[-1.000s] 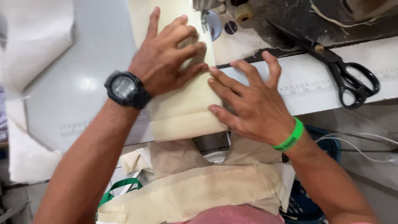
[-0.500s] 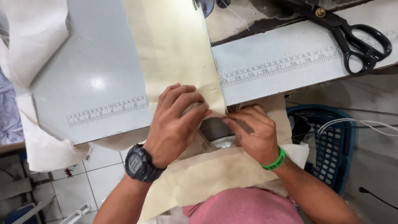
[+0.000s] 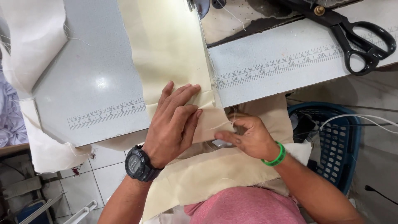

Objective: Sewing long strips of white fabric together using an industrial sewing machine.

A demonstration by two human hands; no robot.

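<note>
Grey tabletop (image 3: 95, 79), scissors (image 3: 356, 37) at 2 o'clock. My left hand (image 3: 174, 122) lies flat, fingers spread, on the cream fabric (image 3: 166, 45); right hand (image 3: 248, 139) half-curled, pinching its edge.

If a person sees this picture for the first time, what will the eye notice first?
First, the left hand, lying flat on the cream fabric at the table's near edge, with a black watch on its wrist. Beside it, the right hand pinches the fabric's edge. Black scissors lie at the top right.
</note>
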